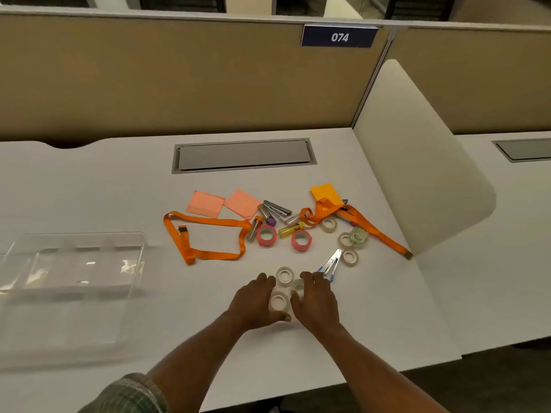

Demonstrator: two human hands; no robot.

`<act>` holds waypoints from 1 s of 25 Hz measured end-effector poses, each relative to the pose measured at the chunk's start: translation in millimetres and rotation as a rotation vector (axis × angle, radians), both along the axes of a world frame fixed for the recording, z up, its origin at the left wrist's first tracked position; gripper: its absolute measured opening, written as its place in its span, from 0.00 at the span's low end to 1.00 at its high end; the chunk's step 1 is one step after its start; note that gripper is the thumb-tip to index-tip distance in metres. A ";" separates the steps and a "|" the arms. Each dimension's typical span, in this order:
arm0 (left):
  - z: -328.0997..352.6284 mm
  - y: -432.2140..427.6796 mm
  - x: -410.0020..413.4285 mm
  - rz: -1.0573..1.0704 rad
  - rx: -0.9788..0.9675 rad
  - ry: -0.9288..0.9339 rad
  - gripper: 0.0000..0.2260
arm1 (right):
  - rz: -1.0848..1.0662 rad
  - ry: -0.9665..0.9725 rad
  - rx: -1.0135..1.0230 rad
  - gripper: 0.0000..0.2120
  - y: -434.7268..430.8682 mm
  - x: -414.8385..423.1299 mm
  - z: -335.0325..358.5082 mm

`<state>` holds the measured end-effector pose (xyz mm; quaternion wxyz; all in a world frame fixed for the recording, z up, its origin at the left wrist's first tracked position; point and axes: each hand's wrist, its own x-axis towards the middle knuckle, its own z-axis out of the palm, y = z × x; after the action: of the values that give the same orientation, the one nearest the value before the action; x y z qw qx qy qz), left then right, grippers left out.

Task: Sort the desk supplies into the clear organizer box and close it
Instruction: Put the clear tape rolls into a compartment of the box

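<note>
1. Three clear tape rolls sit bunched on the desk near its front edge, well to the right of the box.
2. Left hand and right hand cup the bunch from either side, fingers curled against the rolls. Cannot tell if the rolls are lifted.
3. Handling, judged: the rolls are light, stiff and smooth-sided, so a loose squeeze may let them slip apart. Best taken by the outer rims, or a finger through the core.
4. Clear organizer box lies open at left. Its compartments look empty, though glare hides detail.
5. Loose beyond the hands: pink tape rolls, orange lanyard, sticky notes.
</note>
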<state>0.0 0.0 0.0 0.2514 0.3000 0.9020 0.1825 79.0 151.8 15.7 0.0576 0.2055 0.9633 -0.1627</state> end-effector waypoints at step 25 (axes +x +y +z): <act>55.1 -101.2 -1.7 0.802 0.642 -0.993 0.21 | -0.614 0.097 -1.481 0.17 -76.9 -39.2 56.1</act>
<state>-1.7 -101.2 55.1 0.4452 -0.1142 0.6236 0.6324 39.7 74.8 71.8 0.0896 0.3625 0.5071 -0.7768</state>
